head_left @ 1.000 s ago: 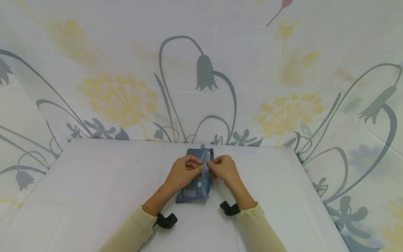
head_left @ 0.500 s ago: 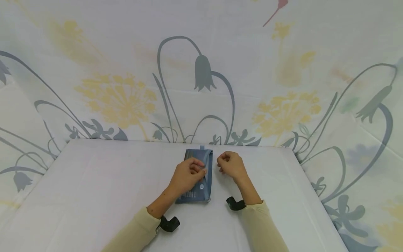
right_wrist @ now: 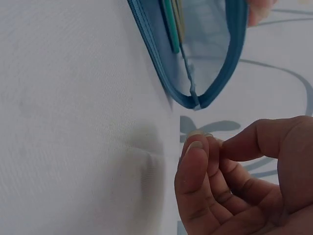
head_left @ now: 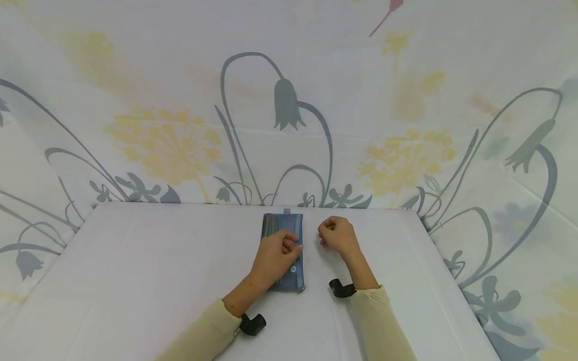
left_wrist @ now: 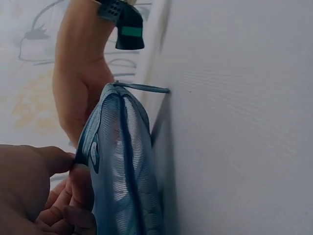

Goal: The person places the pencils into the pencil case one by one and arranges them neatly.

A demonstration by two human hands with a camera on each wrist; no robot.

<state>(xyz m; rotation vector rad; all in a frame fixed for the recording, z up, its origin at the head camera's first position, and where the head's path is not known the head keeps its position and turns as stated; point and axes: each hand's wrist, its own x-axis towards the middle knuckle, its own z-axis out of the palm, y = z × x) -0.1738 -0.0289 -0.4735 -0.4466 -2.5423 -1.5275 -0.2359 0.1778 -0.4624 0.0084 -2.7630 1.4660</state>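
Observation:
A blue zip pencil pouch (head_left: 286, 285) with mesh sides lies near the back of the table. My left hand (head_left: 275, 253) lies over it and pinches its upper edge between thumb and fingers, as the left wrist view shows. The pouch's mouth gapes in the right wrist view, where a green strip and a yellowish strip (right_wrist: 180, 22) show inside. A zip pull (left_wrist: 142, 88) sticks out at its near end. My right hand (head_left: 338, 234) hovers right of the pouch, apart from it. Its fingers are loosely curled, thumb against the fingertips, with nothing visible between them.
The white table (head_left: 158, 260) ends at a backdrop (head_left: 194, 100) printed with grey and yellow flowers, close behind the pouch. Black wrist-worn cameras (head_left: 341, 288) sit on both forearms.
My right hand has left the pouch and moved right. My left hand has kept its pinch, shifting slightly right with the upper edge. The coloured contents now show through the pouch's upper left.

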